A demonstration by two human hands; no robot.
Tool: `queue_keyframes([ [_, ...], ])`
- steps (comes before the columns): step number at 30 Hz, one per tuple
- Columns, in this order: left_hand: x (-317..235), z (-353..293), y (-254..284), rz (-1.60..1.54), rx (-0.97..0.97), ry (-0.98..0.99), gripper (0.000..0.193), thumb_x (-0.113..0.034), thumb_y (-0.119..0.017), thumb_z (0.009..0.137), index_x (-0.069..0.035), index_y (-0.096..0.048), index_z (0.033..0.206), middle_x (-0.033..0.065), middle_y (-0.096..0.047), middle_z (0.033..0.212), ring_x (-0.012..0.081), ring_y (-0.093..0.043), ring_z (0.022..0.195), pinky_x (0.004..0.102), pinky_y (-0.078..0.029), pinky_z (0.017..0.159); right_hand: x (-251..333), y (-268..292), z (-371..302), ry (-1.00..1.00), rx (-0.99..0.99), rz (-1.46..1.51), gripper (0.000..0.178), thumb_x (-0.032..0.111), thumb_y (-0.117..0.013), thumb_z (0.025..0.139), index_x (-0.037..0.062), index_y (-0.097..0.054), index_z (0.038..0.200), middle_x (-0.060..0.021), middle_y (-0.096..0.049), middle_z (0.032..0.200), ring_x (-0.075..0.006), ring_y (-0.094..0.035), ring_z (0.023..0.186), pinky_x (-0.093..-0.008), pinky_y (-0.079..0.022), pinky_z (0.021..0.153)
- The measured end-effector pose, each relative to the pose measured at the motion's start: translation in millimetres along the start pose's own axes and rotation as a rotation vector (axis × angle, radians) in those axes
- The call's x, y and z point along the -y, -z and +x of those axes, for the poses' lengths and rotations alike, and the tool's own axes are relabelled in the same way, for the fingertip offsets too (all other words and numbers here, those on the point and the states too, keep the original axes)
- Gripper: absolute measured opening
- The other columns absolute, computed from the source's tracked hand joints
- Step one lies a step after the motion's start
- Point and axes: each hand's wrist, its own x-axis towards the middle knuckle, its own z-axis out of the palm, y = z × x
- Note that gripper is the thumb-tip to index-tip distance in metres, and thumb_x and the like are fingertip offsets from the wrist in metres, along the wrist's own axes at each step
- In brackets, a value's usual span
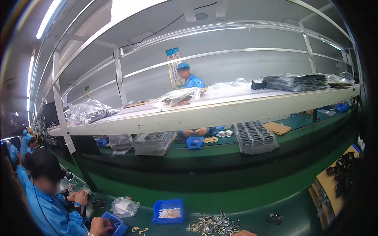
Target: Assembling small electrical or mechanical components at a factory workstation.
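Observation:
Only the upper edge of my right hand [244, 233] shows at the lower rim of the picture; its fingers and anything in them are cut off. My left hand is out of sight. Just left of my right hand, a loose heap of small silvery metal pieces [214, 224] lies on the green tabletop. A blue plastic bin [168, 205] holding small whitish parts stands beyond the heap to the left. To the right of my hand sits a small cluster of dark parts [275, 219].
At left a co-worker in blue [43, 210] reaches into another blue bin [120, 229]. Clear plastic bags [124, 207] and tan pieces [139, 229] lie between us. A white shelf [212, 112] spans ahead, with stacked trays [256, 137] below it. Black parts [344, 173] rest on cardboard at right.

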Motion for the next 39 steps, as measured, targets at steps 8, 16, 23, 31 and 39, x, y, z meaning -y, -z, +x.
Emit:
queue_keyframes([
  [8, -98, 5, 54, -0.121, -0.264, -0.053, 0.01, -0.001, -0.074, 0.083, 0.003, -0.068, 0.091, 0.0122, -0.071, 0.077, 0.0177, -0.068, 0.068, 0.0289, -0.053, 0.063, 3, 2, 1, -0.023, 0.024, 0.015, 0.008, 0.005, -0.069, 0.087, 0.0014, -0.063, 0.085, -0.0058, -0.054, 0.071, -0.0123, -0.045, 0.055, -0.0281, -0.037, 0.052],
  [16, -294, -3, -23, -1.129, 0.347, -0.212, 0.013, 0.002, -0.075, 0.083, 0.003, -0.071, 0.095, 0.0079, -0.071, 0.094, 0.0129, -0.066, 0.079, 0.0277, -0.054, 0.065, -10, -3, 9, -0.084, 0.129, -0.078, 0.007, 0.003, -0.071, 0.084, 0.0021, -0.064, 0.084, -0.0049, -0.061, 0.074, -0.0103, -0.053, 0.059, -0.0247, -0.041, 0.053],
  [23, -336, -1, -108, -1.372, 0.787, -0.112, 0.012, 0.005, -0.067, 0.09, 0.004, -0.068, 0.102, 0.0114, -0.072, 0.11, 0.0212, -0.069, 0.105, 0.033, -0.055, 0.097, -39, 4, 8, -0.105, 0.066, -0.015, 0.008, 0.005, -0.073, 0.084, 0.0031, -0.065, 0.084, -0.0021, -0.063, 0.076, -0.0046, -0.052, 0.058, -0.0211, -0.039, 0.05],
  [31, -328, -21, -141, -1.225, 0.755, -0.183, 0.017, -0.001, -0.076, 0.085, 0.0, -0.073, 0.102, 0.0102, -0.074, 0.106, 0.0171, -0.071, 0.099, 0.0305, -0.056, 0.09, -38, 5, -1, -0.184, 0.219, 0.028, 0.009, 0.005, -0.073, 0.085, 0.0028, -0.065, 0.089, -0.0037, -0.065, 0.08, -0.007, -0.053, 0.061, -0.0226, -0.041, 0.054],
  [39, -326, -13, -137, -1.319, 0.724, -0.337, 0.028, 0.003, -0.068, 0.088, -0.007, -0.074, 0.114, 0.0072, -0.064, 0.103, 0.0189, -0.066, 0.092, 0.0309, -0.054, 0.081, -32, 0, -1, -0.193, 0.378, 0.071, 0.008, 0.004, -0.074, 0.084, 0.0021, -0.067, 0.087, -0.0067, -0.068, 0.083, -0.0101, -0.059, 0.065, -0.0238, -0.046, 0.058],
])
